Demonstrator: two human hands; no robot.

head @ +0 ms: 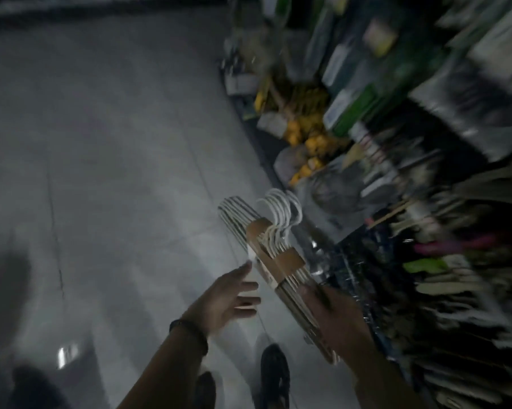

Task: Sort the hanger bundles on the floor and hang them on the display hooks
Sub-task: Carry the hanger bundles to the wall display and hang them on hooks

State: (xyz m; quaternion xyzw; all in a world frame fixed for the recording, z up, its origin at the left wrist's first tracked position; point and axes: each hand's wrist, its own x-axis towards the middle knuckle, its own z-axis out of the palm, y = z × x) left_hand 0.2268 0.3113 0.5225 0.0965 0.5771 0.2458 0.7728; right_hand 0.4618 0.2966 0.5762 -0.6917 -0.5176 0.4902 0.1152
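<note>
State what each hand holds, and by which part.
The right hand grips the hanger bundle at its lower end, away from the white hooks. The left hand is open beside it, holding nothing.

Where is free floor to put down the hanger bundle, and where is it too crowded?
The grey floor is bare left of the left hand and ahead toward the far wall. The display rack, right, is packed, with yellow goods piled at its foot. A shoe stands below the hanger bundle that the right hand holds.
</note>
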